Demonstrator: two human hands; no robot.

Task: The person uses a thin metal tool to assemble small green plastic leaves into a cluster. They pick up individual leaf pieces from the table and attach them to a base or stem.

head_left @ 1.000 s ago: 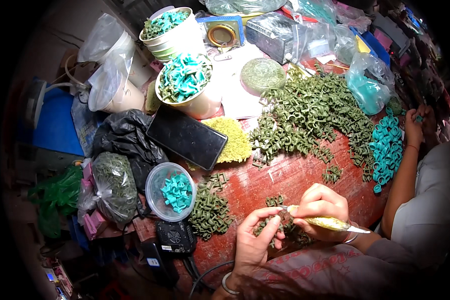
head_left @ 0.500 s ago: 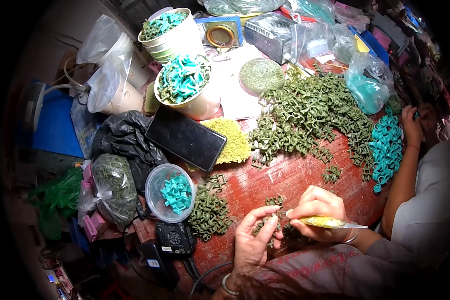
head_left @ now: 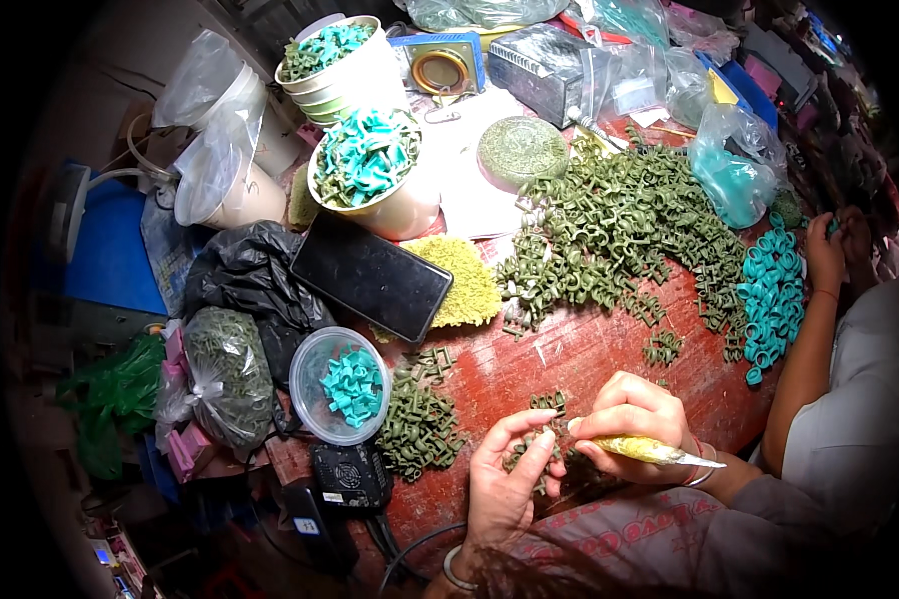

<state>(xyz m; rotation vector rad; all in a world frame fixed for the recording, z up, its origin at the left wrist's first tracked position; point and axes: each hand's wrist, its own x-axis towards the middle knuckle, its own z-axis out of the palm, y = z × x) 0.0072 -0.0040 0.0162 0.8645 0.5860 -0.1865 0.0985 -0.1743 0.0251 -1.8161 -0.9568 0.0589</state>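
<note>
At the near edge of the table my left hand (head_left: 504, 469) has thumb and forefinger closed together. Whatever is pinched at their tips is too small to make out. Small dark green ring pieces (head_left: 547, 401) show beyond and between these fingers. Close beside it on the right, my right hand (head_left: 637, 419) grips a slim yellow cone-shaped bag (head_left: 634, 448). Its pale pointed end sticks out toward my right wrist. The right fingertips are near the left ones, with a narrow gap between.
A large heap of green ring pieces (head_left: 619, 220) spreads beyond my hands. A smaller pile (head_left: 415, 429) lies left, by a clear tub (head_left: 303, 371) of turquoise pieces. A phone (head_left: 370, 278) rests on a yellow sponge (head_left: 469, 285). At right, another person's arm (head_left: 814, 339) adjoins turquoise rings (head_left: 769, 299).
My right hand has shifted slightly left, and the cone's pointed end has swung a little left and down. My left hand has stayed in place.
</note>
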